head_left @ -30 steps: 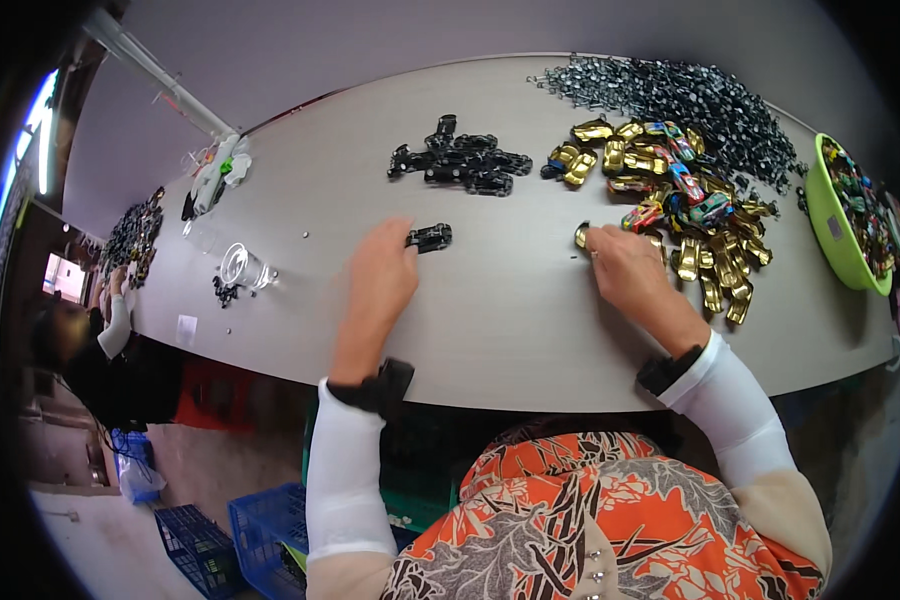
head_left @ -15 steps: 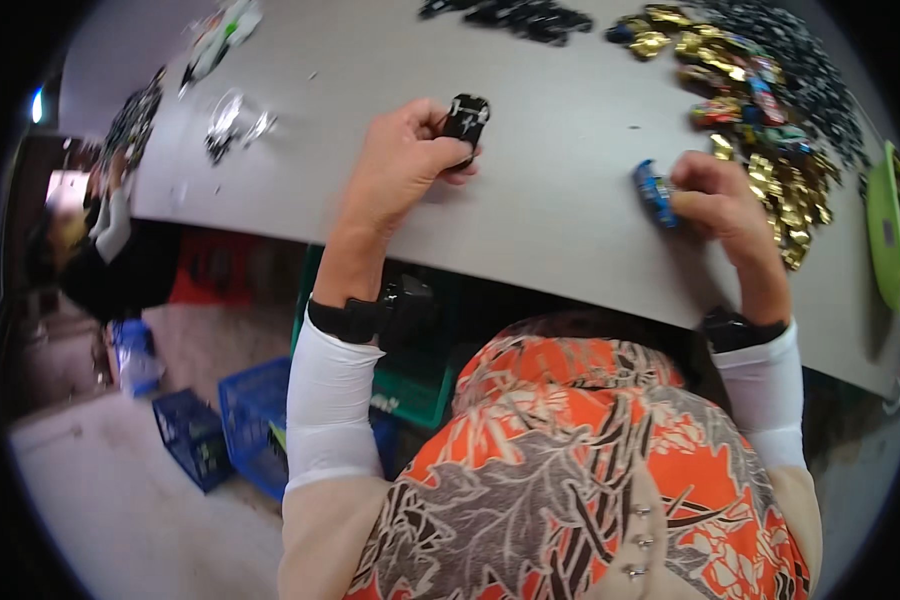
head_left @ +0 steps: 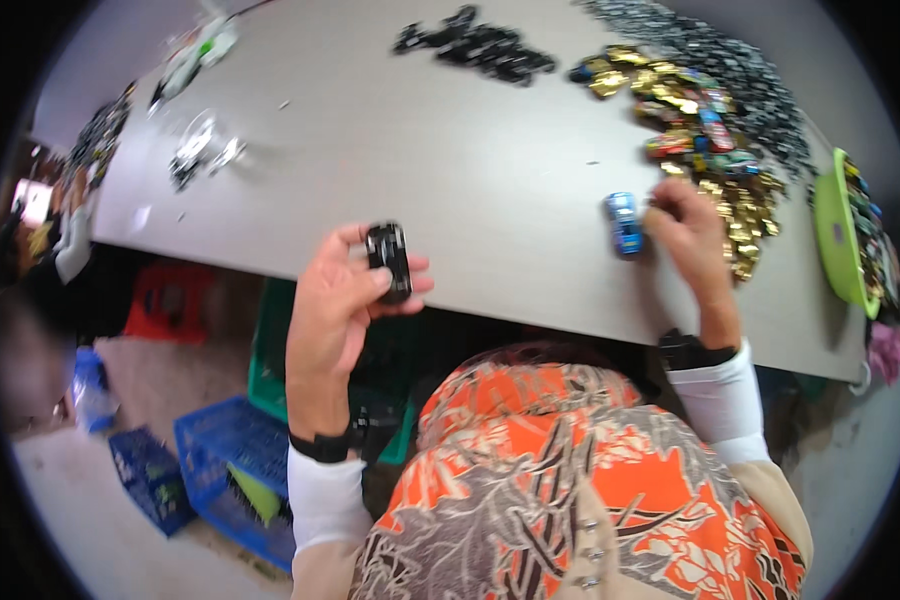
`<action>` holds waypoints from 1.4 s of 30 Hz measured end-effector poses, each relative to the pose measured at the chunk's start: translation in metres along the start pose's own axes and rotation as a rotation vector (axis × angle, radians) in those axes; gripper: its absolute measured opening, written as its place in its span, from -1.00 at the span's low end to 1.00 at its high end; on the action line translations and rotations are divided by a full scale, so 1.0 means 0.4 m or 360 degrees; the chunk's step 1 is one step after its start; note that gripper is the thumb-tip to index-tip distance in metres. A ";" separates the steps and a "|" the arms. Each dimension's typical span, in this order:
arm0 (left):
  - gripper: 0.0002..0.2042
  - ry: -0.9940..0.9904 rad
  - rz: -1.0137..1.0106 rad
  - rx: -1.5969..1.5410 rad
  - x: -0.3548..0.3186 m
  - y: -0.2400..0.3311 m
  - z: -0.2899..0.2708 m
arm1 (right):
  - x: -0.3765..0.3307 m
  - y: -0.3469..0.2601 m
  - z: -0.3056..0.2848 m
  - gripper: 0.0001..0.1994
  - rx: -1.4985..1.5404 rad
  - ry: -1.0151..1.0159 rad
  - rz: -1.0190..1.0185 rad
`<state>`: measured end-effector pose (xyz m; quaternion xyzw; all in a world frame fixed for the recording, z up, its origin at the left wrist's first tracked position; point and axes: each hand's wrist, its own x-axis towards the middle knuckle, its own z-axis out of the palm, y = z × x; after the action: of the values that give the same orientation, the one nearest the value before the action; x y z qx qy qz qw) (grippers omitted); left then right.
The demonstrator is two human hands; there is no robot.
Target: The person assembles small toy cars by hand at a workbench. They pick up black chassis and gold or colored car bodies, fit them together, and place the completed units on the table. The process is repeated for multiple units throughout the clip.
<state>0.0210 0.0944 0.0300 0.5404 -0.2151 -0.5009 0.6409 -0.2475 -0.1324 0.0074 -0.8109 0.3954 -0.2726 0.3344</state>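
My left hand (head_left: 338, 290) is closed around a black toy car base (head_left: 389, 262), a flat oblong part with rounded ends. Thumb and fingers grip it just above the near edge of the table. On the table to the right, a blue toy car body (head_left: 623, 223) lies beside the fingertips of my right hand (head_left: 690, 225). A narrow gap seems to separate them. The right fingers are curled together in a pinch; whether something small is between them is hidden.
Gold and coloured toy car bodies (head_left: 705, 130) spread at the right, before a heap of dark parts (head_left: 715, 65). Black parts (head_left: 475, 45) lie at the back. A green basin (head_left: 838, 235) stands at the right edge. Blue crates (head_left: 235, 455) sit below left; another person's sleeve (head_left: 73, 245) shows far left.
My left hand has come back toward me with the black base, which is turned more upright in view. The right hand and blue car body have barely moved; the view itself has shifted.
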 end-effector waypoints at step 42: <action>-0.68 -0.0440 -0.0316 0.0020 0.096 -0.096 0.244 | 0.005 -0.002 -0.077 -0.78 -0.0793 -0.0543 -0.0763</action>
<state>-0.0590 0.0176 0.0167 0.4890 -0.2499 -0.6300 0.5491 -0.2678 -0.1438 0.0279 -0.9704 0.1874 -0.0996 0.1149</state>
